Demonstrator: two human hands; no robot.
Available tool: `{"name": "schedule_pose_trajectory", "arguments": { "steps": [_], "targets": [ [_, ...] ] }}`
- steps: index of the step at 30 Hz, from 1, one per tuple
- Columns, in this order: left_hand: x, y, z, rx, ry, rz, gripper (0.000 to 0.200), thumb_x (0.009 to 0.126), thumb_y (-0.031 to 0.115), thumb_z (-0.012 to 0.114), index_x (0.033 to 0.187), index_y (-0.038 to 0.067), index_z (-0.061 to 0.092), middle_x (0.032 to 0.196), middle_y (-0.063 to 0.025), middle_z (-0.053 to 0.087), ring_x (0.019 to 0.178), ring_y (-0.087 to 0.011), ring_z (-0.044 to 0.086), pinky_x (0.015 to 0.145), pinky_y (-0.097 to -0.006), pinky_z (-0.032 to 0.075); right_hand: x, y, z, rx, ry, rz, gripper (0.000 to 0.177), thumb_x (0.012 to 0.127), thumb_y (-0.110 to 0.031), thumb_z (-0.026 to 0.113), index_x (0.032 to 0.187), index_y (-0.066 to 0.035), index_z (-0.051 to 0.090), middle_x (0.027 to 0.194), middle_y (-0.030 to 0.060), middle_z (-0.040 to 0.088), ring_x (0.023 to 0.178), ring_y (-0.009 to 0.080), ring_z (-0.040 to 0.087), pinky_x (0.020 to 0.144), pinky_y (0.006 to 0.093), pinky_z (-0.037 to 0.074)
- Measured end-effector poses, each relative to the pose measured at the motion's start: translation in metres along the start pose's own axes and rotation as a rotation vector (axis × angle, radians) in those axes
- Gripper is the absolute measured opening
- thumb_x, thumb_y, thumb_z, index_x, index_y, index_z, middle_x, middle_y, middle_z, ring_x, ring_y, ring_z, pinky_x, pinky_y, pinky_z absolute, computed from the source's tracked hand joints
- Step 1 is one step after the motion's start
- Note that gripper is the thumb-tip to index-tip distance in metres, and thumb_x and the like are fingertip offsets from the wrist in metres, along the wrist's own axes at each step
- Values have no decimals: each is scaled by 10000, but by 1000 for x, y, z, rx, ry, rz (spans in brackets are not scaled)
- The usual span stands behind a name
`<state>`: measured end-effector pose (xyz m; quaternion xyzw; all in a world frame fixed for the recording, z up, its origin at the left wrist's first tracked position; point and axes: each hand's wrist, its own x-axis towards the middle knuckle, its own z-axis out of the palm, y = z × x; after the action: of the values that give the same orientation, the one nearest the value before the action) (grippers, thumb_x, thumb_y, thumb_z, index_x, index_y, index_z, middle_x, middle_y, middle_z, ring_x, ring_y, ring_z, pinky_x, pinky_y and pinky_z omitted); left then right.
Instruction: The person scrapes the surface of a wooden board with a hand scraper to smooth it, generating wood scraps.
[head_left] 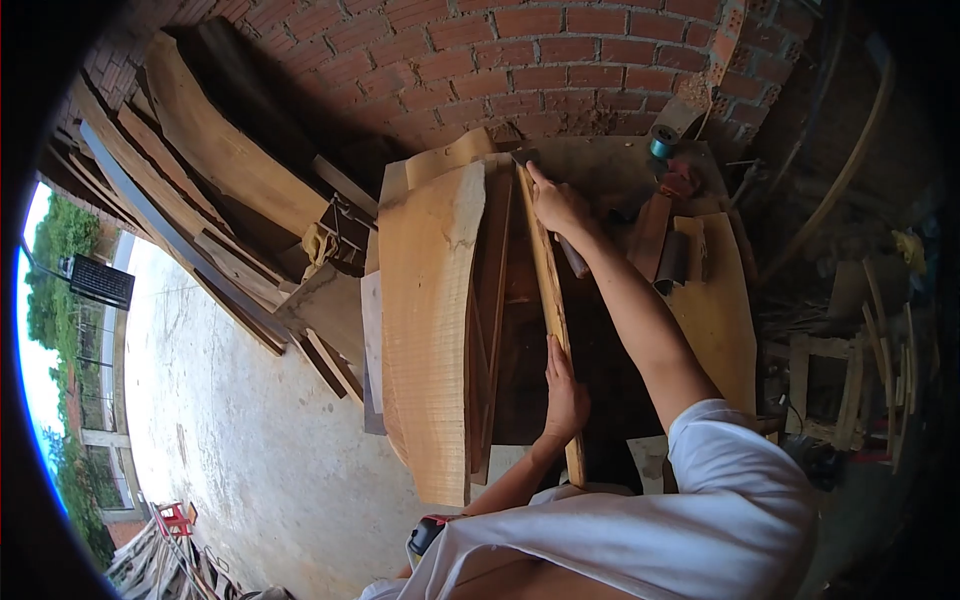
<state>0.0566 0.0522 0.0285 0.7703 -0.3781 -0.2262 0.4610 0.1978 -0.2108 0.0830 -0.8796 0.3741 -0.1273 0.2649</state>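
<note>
A long narrow wooden strip [545, 275] runs from the back of the workbench toward my body. My left hand [566, 395] is closed around its nearer part, fingers pointing forward along the wood. Farther up, my right hand [557, 208] is closed on a dark tool [525, 157] at the strip's far end, with the index finger stretched toward it; the tool's exact shape is hard to make out. Left of the strip lie a wide light board [432, 330] and a reddish-brown board [491, 310].
Several curved planks [230, 135] lean at the left against a brick wall [480, 50]. On the bench's right side are a blue-green roll [662, 141], reddish wood blocks [650, 235] and a light board [715, 320]. Scrap wood [850, 390] lies farther right.
</note>
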Motion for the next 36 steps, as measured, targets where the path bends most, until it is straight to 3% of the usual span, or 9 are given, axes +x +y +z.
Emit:
{"name": "schedule_pose_trajectory", "arguments": {
  "steps": [3, 14, 17, 22, 24, 26, 28, 32, 36],
  "targets": [
    [-5, 2, 0, -46, -18, -12, 892, 723, -144, 457, 1491, -95, 4, 1554, -318, 65, 1422, -480, 167, 1174, -476, 195, -17, -9, -8, 0, -96, 58, 535, 986, -277, 373, 1513, -303, 286, 937, 243, 693, 883, 437, 674, 800, 540, 541],
    [-1, 2, 1, -12, -14, -5, 919, 708, -153, 449, 1499, -78, -12, 1557, -315, 54, 1429, -479, 150, 1181, -472, 183, -18, -3, 0, 8, 11, 17, 497, 998, -321, 389, 1491, -305, 327, 848, 278, 670, 808, 466, 657, 766, 567, 527],
    [0, 1, -3, -38, -25, -31, 912, 710, -152, 448, 1497, -83, -7, 1555, -318, 55, 1430, -479, 148, 1182, -476, 181, -44, 8, 4, -36, 2, -95, 494, 1003, -291, 363, 1495, -298, 323, 826, 259, 679, 737, 434, 669, 715, 534, 552],
    [-1, 1, -2, -45, -18, -20, 920, 703, -154, 447, 1497, -82, -12, 1553, -321, 55, 1424, -489, 148, 1178, -489, 191, 16, 3, 6, 49, 12, -14, 488, 1007, -277, 353, 1494, -259, 337, 743, 207, 686, 577, 348, 673, 622, 460, 578],
    [-2, 0, -3, -39, -18, -6, 925, 701, -154, 449, 1497, -79, -15, 1553, -322, 53, 1422, -493, 149, 1177, -492, 194, 23, -5, -1, 90, -119, 99, 557, 965, -242, 406, 1510, -286, 300, 955, 251, 687, 909, 414, 670, 808, 516, 545],
    [-1, 1, -3, -22, -29, -21, 929, 698, -157, 453, 1496, -79, -17, 1553, -323, 46, 1422, -498, 146, 1176, -492, 198, -5, 1, 2, 114, -107, 75, 562, 962, -232, 407, 1512, -282, 299, 949, 248, 689, 893, 414, 675, 794, 521, 547],
    [-1, 3, -5, -21, -32, -34, 930, 694, -158, 454, 1494, -82, -15, 1552, -324, 47, 1422, -499, 144, 1176, -492, 197, -33, 9, 13, -54, 81, -133, 482, 1006, -259, 378, 1488, -255, 355, 779, 255, 674, 700, 405, 680, 703, 501, 570],
    [0, 1, 0, -8, -24, -38, 932, 686, -157, 454, 1490, -90, -14, 1550, -326, 55, 1421, -499, 146, 1178, -490, 189, -3, -11, -14, -34, -102, 16, 604, 921, -170, 447, 1503, -279, 322, 940, 247, 692, 866, 417, 684, 780, 536, 549],
    [-1, 1, 2, -34, -5, -9, 884, 705, -138, 450, 1480, -117, 24, 1542, -332, 76, 1423, -489, 150, 1184, -486, 167, -10, -8, -7, -132, -81, 8, 663, 889, -159, 466, 1516, -274, 283, 944, 225, 700, 889, 405, 688, 796, 522, 548]
  ]
}}
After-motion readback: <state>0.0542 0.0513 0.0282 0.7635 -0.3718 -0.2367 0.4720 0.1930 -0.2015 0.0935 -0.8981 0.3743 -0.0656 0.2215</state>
